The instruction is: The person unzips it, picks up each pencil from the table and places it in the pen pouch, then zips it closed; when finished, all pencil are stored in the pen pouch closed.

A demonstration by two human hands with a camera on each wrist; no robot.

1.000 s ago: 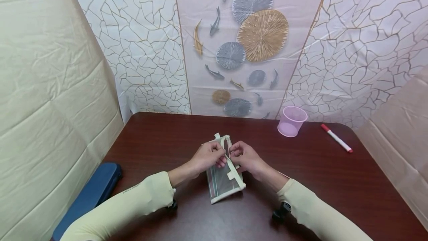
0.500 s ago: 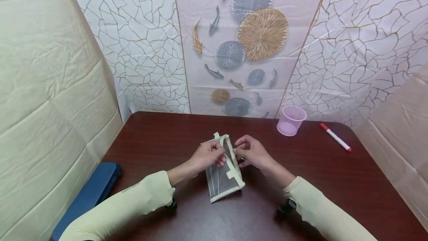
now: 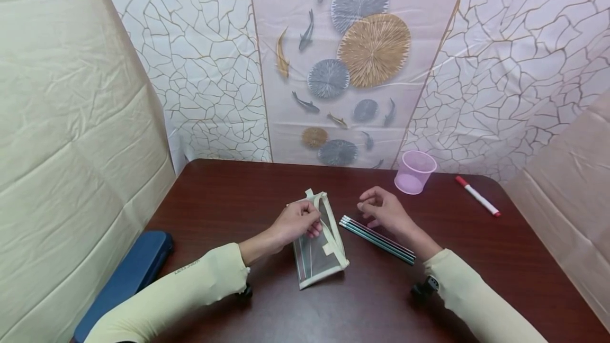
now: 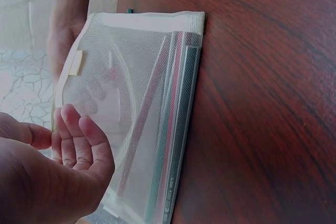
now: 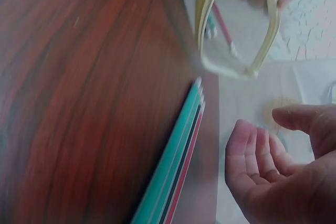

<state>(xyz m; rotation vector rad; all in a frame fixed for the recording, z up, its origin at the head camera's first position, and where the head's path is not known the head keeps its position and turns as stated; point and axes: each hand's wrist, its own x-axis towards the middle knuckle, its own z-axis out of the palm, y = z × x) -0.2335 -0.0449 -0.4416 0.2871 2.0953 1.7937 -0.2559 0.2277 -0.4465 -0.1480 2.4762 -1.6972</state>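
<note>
My left hand (image 3: 296, 222) pinches the cream zipper edge of a see-through mesh pencil case (image 3: 321, 258), whose mouth gapes toward the right. Inside it, several pencils (image 4: 176, 103) lie along the bottom, green, red and dark, seen through the mesh in the left wrist view. Just right of the case, several pencils (image 3: 376, 240) with white ends lie side by side on the table, green and dark red. Above them hovers my right hand (image 3: 388, 213), fingers loosely bent with nothing between them; the right wrist view shows a gap between thumb and fingers.
A pink mesh cup (image 3: 415, 172) stands at the back right of the brown table (image 3: 229, 189). Right of it lies a white marker (image 3: 478, 197) with red ends. A dark blue case (image 3: 128, 279) rests at the left edge, partly behind the left sleeve.
My right hand has drawn back from the pencil case's mouth to the right and let go of several pencils, which now lie on the table. The left hand keeps its hold.
</note>
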